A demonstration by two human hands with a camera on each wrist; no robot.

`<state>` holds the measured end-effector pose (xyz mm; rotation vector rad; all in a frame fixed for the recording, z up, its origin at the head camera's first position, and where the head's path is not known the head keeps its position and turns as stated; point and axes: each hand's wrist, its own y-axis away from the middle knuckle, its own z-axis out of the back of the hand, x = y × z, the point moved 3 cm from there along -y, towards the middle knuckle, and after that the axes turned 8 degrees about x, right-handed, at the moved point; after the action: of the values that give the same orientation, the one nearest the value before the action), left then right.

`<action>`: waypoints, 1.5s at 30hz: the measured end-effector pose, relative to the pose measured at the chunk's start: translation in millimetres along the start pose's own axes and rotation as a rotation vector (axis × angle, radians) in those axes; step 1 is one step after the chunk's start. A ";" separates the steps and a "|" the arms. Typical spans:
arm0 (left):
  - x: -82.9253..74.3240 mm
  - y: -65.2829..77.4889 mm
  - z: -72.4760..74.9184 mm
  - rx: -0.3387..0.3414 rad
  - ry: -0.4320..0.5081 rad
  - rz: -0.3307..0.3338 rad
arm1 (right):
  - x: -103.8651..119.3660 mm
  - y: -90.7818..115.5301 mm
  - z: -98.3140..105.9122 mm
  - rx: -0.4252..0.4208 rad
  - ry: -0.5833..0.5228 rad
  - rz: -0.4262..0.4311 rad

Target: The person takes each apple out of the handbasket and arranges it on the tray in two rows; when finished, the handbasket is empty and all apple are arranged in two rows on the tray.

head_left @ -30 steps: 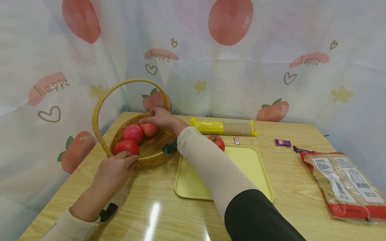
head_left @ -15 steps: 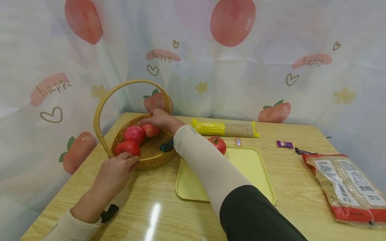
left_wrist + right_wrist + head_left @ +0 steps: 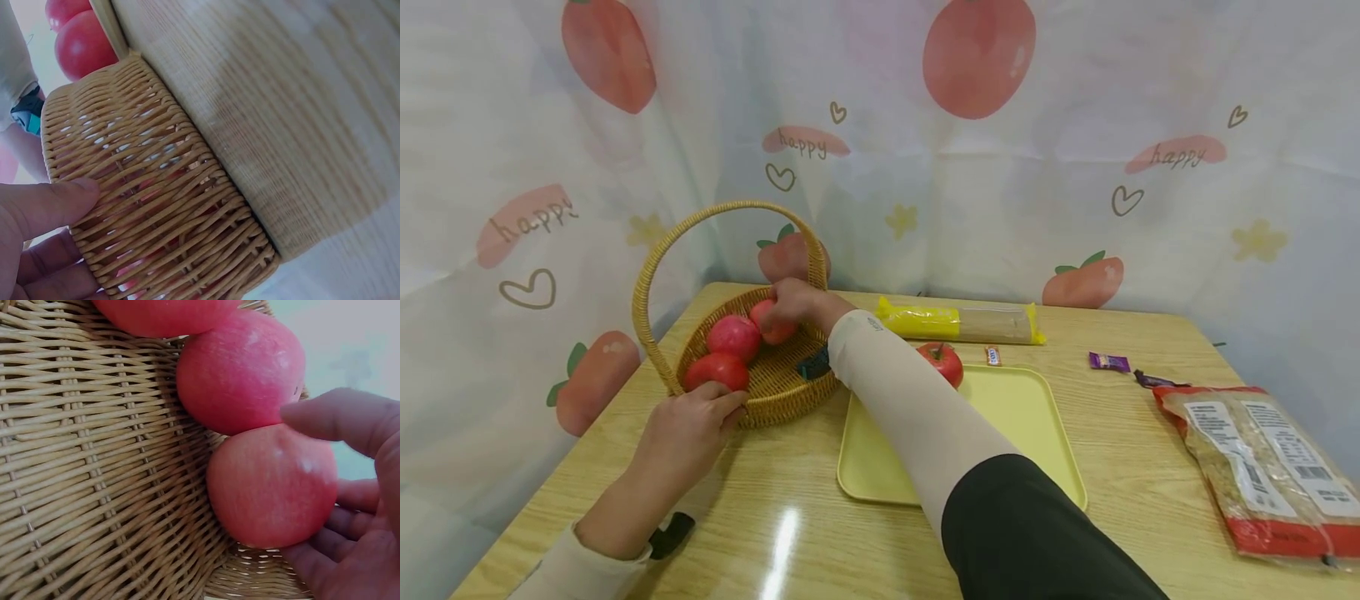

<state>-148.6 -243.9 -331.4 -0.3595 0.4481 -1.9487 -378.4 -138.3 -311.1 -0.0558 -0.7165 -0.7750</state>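
A wicker basket (image 3: 786, 408) with a tall hoop handle stands at the table's left. Along its left side lie three red fruits: a front one (image 3: 718, 369), a pinkish-red apple (image 3: 733, 337) behind it, and a lighter red apple (image 3: 269, 487) at the back. My right hand (image 3: 797, 302) reaches inside and grips this back apple, thumb on top and fingers around its far side. With my left hand (image 3: 688, 425) I pinch the basket's front rim; the left wrist view shows the thumb (image 3: 78, 194) outside the weave. In that view the fruits inside are mostly hidden.
Right of the basket lies a yellow tray (image 3: 1015, 417), a tomato (image 3: 942, 364) at its back left corner. Behind it is a long yellow-ended packet (image 3: 958, 321). Small wrapped sweets (image 3: 1108, 361) and a large red-edged bag (image 3: 1262, 467) are on the right.
My right hand has come down slightly and its thumb and fingers have closed around the back apple. The left hand stays on the basket rim.
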 end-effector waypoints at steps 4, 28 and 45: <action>0.4 0.2 -0.3 -0.001 -0.002 0.000 | 0.6 -1.6 0.0 0.022 0.059 -0.013; 0.4 0.9 -0.7 0.017 -0.008 0.017 | -1.8 -3.0 -4.4 0.087 0.190 0.004; 0.9 1.9 0.4 -0.030 -0.013 -0.008 | 0.7 9.2 3.9 0.040 0.115 0.055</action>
<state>-147.2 -245.5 -331.9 -0.3935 0.4679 -1.9484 -374.3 -130.9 -305.9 0.0056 -0.6185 -0.7054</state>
